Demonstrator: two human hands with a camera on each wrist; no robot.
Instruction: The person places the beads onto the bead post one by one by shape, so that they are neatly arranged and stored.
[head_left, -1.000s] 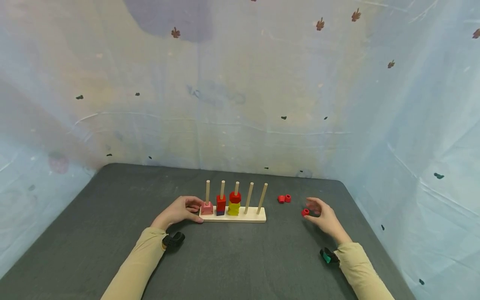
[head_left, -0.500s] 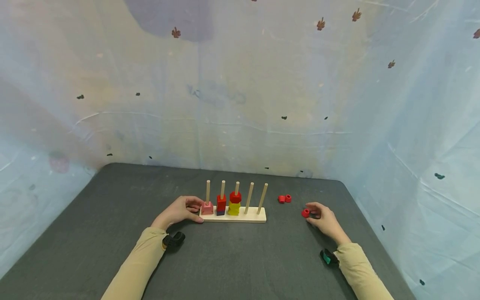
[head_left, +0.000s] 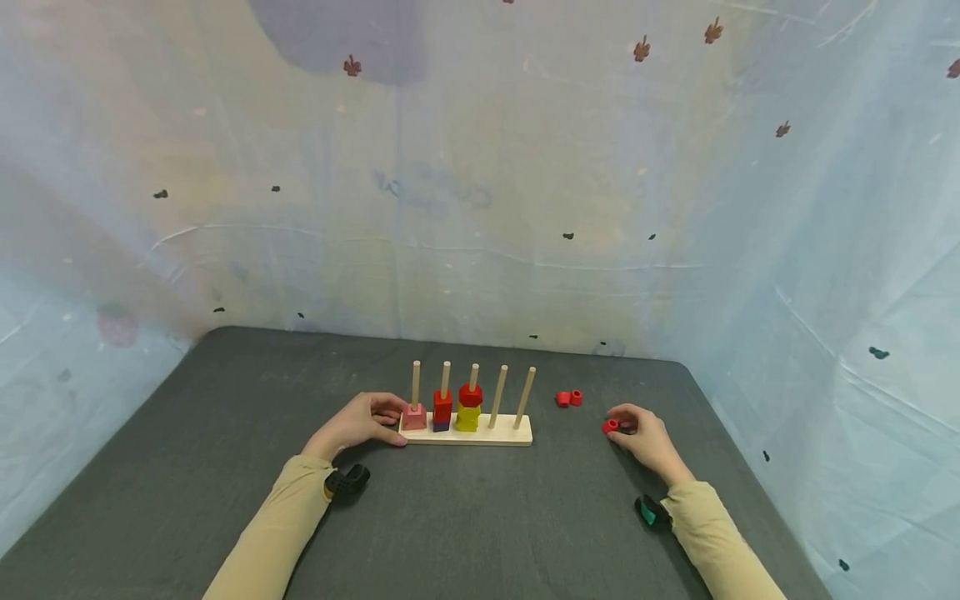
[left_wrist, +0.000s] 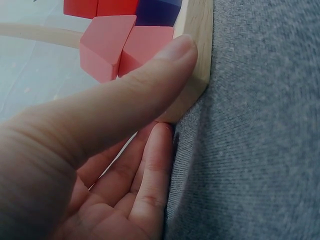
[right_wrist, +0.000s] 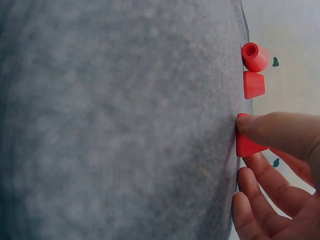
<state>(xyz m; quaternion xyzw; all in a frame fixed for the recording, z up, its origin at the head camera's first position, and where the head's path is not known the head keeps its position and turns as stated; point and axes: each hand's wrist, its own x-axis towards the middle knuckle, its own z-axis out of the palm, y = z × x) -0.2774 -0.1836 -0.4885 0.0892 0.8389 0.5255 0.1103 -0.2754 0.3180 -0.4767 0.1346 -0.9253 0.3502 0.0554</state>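
A wooden peg board (head_left: pixel 465 439) with several upright pegs stands on the dark table. Pink blocks (left_wrist: pixel 147 47) sit on its leftmost peg. The second peg carries a red block (head_left: pixel 442 402) over a blue one, and the third a red block (head_left: pixel 470 395) above yellow ones (head_left: pixel 468 417). My left hand (head_left: pixel 365 422) grips the board's left end, thumb on the front edge and fingers at the end face. On the right, my right hand (head_left: pixel 647 439) pinches a small red bead (head_left: pixel 611 426) at the table top; the thumb lies on it in the right wrist view.
Two more red beads (head_left: pixel 569 398) lie side by side between the board and my right hand. The two right-hand pegs (head_left: pixel 524 398) are bare. Behind the table (head_left: pixel 480 517) hangs a pale patterned sheet (head_left: pixel 480 208).
My right hand's fingers have closed in around the red bead, and the hand has shifted slightly left. The left hand and the peg board have stayed in place.
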